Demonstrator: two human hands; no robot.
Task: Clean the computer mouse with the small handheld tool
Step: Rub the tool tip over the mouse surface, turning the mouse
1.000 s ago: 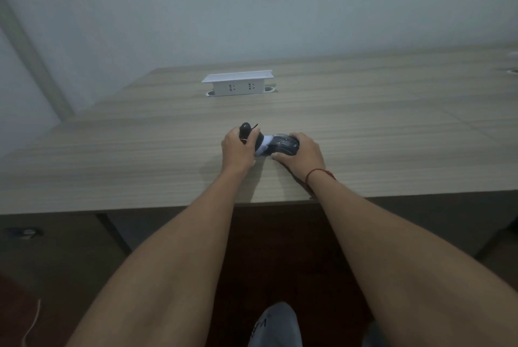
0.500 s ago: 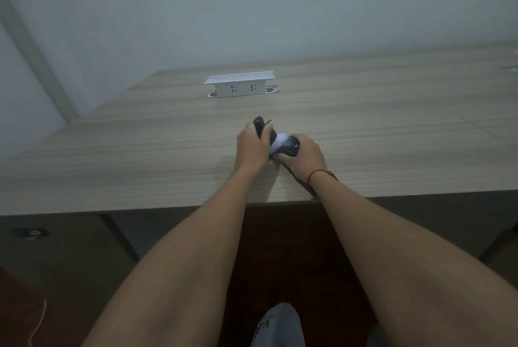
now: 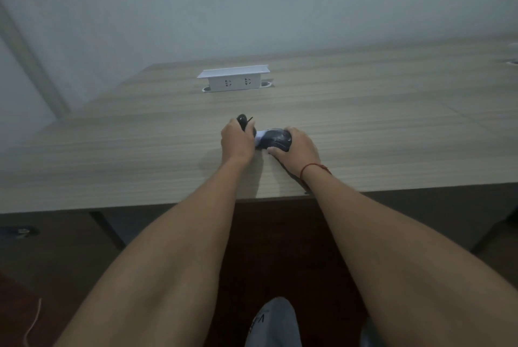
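Computer mouse (image 3: pixel 276 139), dark and glossy, sits near the front edge of the wood-grain surface (image 3: pixel 378 128), gripped by the right hand (image 3: pixel 297 150). The left hand (image 3: pixel 236 141) is closed around the small handheld tool (image 3: pixel 245 124), whose pale tip touches the mouse. A white socket box (image 3: pixel 234 81) stands farther back before a plain wall (image 3: pixel 252 1).

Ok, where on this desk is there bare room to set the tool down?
Bare wood lies left of the left hand, right of the right hand, and between the hands and the socket box. It is crowded only around the mouse and tool.
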